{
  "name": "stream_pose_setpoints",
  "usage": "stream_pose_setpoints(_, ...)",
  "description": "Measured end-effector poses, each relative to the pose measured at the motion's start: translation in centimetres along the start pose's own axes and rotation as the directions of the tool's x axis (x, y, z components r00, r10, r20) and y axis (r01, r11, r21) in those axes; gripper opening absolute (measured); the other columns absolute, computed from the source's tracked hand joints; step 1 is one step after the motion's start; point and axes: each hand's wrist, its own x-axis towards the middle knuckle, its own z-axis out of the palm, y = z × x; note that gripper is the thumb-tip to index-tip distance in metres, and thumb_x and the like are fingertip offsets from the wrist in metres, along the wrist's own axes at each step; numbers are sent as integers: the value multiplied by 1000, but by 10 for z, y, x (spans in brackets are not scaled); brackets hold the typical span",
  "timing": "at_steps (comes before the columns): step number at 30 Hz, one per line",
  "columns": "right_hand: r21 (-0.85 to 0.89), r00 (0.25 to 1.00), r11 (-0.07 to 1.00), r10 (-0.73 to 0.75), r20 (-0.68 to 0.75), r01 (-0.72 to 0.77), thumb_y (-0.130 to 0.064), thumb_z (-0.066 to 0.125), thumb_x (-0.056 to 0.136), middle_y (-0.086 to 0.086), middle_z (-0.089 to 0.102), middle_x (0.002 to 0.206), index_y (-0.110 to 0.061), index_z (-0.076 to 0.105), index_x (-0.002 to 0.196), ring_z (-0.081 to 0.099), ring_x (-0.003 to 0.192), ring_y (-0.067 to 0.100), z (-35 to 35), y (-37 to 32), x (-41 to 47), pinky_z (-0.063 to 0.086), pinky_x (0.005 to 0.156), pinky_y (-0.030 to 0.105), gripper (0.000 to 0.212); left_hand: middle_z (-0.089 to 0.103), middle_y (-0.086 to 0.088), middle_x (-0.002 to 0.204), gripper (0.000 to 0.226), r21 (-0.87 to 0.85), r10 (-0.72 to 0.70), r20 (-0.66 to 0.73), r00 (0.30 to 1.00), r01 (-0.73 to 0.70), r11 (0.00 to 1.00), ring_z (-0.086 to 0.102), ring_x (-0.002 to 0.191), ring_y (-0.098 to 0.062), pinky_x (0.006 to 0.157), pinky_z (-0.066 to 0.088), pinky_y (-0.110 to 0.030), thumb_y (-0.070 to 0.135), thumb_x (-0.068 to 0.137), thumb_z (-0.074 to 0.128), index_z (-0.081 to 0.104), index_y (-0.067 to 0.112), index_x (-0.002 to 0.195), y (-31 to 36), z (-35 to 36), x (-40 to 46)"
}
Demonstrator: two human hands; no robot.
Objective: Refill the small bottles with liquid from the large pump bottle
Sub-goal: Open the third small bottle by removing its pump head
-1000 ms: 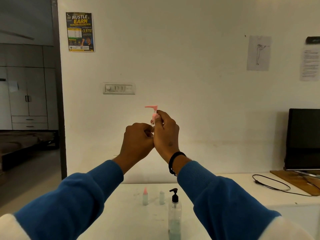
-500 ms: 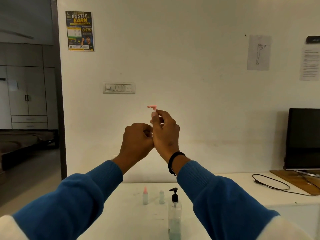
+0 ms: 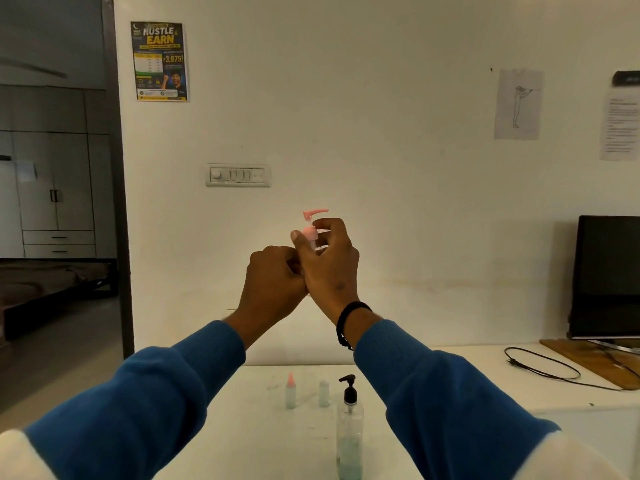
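The small clear plastic bottle with the pink pump top (image 3: 310, 233) is held up at chest height, well above the desk (image 3: 242, 427), looking light, slick and easily squeezed. The left hand (image 3: 273, 282) is clenched round its hidden body; the right hand (image 3: 327, 261) pinches the pink collar, the best place to twist. Compared with half a second earlier, the pump head now stands clear above the fingers.

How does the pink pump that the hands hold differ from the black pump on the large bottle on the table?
The pink pump is held up in the air, gripped at its collar by the right hand; the black pump sits on the large bottle standing on the table, untouched. The pink pump's spout points right, the black pump's left. The pink one looks lighter and slimmer. Both are press-down pump heads with a sideways spout.
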Motion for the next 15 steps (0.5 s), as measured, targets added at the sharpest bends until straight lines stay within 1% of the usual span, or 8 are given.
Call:
stream_pose_setpoints(1, -4, 1000, 1000, 7, 4, -7, -35, 71, 96, 1, 68, 116, -16, 54, 126, 65, 95, 16, 0, 0, 1, 57, 84, 26, 39, 55, 14, 59, 14, -1, 6, -2, 1000, -6, 1000, 53, 53, -4, 60, 33, -9, 20, 91, 74, 75, 8, 84, 0, 0, 0)
stream_pose_setpoints(3, -6, 1000, 1000, 16, 0, -16, -30, 70, 97, -1, 66, 111, -14, 54, 122, 63, 91, 14, -1, 1, 2, 53, 81, 21, 34, 57, 8, 64, 15, 11, 7, 3, 1000, -7, 1000, 53, 55, -5, 62, 34, -10, 20, 91, 74, 77, 5, 88, -1, 2, 0)
stream_pose_setpoints(6, -22, 1000, 1000, 1, -5, -1, -26, 58, 104, -4, 67, 103, -13, 62, 116, 60, 90, 9, 0, 4, 1, 48, 79, 19, 18, 56, 7, 63, 12, 18, -7, 13, 1000, 7, 1000, 51, 55, -6, 62, 35, -13, 15, 89, 74, 77, 4, 88, -4, 4, 0)
stream_pose_setpoints(8, -20, 1000, 1000, -3, 2, 3, -26, 51, 108, 0, 71, 103, -11, 66, 116, 61, 90, 9, 1, 5, -1, 47, 79, 17, 23, 54, 9, 61, 9, 21, -16, 13, 1000, 15, 1000, 50, 53, -6, 60, 34, -12, 12, 88, 74, 78, 3, 88, -4, 3, 0)
stream_pose_setpoints(9, -11, 1000, 1000, 2, 6, -2, -27, 50, 108, 1, 71, 105, -11, 67, 118, 62, 92, 9, 2, 4, -1, 48, 81, 19, 25, 53, 11, 60, 9, 24, -18, 13, 1000, 18, 1000, 49, 53, -6, 60, 34, -12, 12, 88, 74, 77, 3, 87, -4, 3, 0)
stream_pose_setpoints(11, 14, 1000, 1000, 13, 14, -13, -31, 58, 104, -1, 70, 109, -14, 63, 123, 63, 95, 11, 1, 3, -1, 52, 84, 23, 27, 51, 16, 57, 11, 16, -18, 13, 1000, 18, 1000, 49, 51, -5, 60, 33, -12, 13, 89, 74, 76, 5, 83, -2, 1, -1)
stream_pose_setpoints(13, 35, 999, 999, 31, 20, -32, -35, 70, 97, -3, 68, 108, -19, 56, 123, 65, 93, 13, 1, 4, 0, 56, 82, 25, 33, 49, 21, 55, 13, 0, -12, 12, 1000, 12, 1000, 50, 50, -5, 59, 33, -11, 16, 90, 75, 72, 10, 79, -1, 0, -2)
stream_pose_setpoints(15, 38, 999, 999, 36, 12, -36, -32, 71, 96, -5, 66, 105, -19, 55, 118, 64, 91, 12, 1, 5, 1, 54, 78, 21, 30, 49, 20, 55, 14, 5, -6, 9, 1000, 6, 1000, 50, 50, -6, 59, 33, -12, 15, 90, 74, 73, 8, 79, -2, 0, -1)
